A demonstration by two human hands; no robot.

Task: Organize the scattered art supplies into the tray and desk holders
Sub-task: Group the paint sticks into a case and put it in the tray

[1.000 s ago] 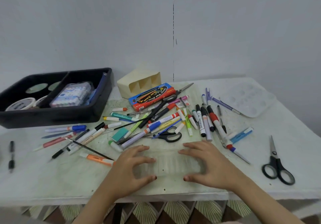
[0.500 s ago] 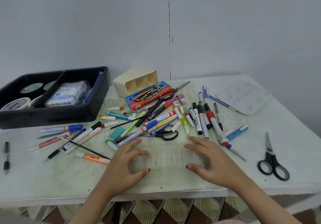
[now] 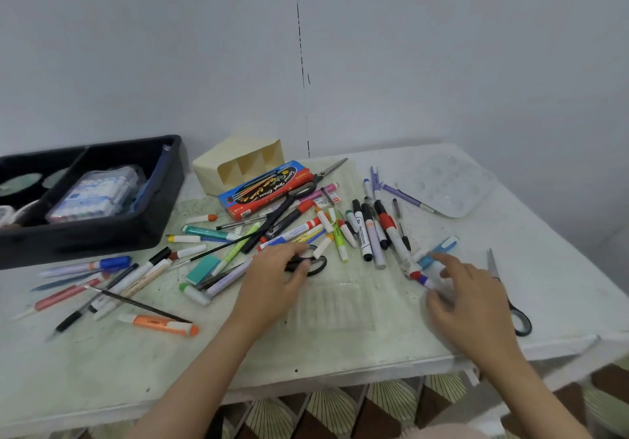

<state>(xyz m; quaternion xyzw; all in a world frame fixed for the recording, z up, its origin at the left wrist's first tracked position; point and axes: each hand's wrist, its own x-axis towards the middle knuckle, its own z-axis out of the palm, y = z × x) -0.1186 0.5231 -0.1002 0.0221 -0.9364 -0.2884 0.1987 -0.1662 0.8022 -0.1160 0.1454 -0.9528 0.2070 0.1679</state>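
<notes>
While a second ago both my hands clasped the ends of the clear plastic tray (image 3: 333, 306), they have now let it go, and it lies flat near the front edge of the white, paint-flecked table (image 3: 102, 370). My left hand (image 3: 272, 278) has moved forward to the small black-handled scissors (image 3: 294, 265) just beyond that tray, with the fingers bent down over the handles; whether they truly grip, I cannot tell. My right hand (image 3: 466, 302), blurred, has swung out to the right. Its forefinger is straight toward a blue-and-white pen (image 3: 446, 245), the other fingers are loosely curled, and it holds nothing. At far left sits the black tray (image 3: 85, 237), with a clear pack of paints (image 3: 95, 193) in its right compartment. Beside it is the cream desk holder (image 3: 235, 166), its three compartments opening toward me. A clear palette (image 3: 452, 186) lies at the far right. A red box of brushes (image 3: 265, 186) lies in front of the holder, with long black scissors (image 3: 296, 200) across it. Larger scissors (image 3: 492, 266) lie partly hidden behind my right wrist. The small scissors lie at the near rim of the heap of pens, with whiteboard markers (image 3: 364, 234) to their right, a white stick (image 3: 321, 246) slanting against them, and my own fingers covering most of the handles. An orange highlighter (image 3: 160, 324) lies apart at the left front.
</notes>
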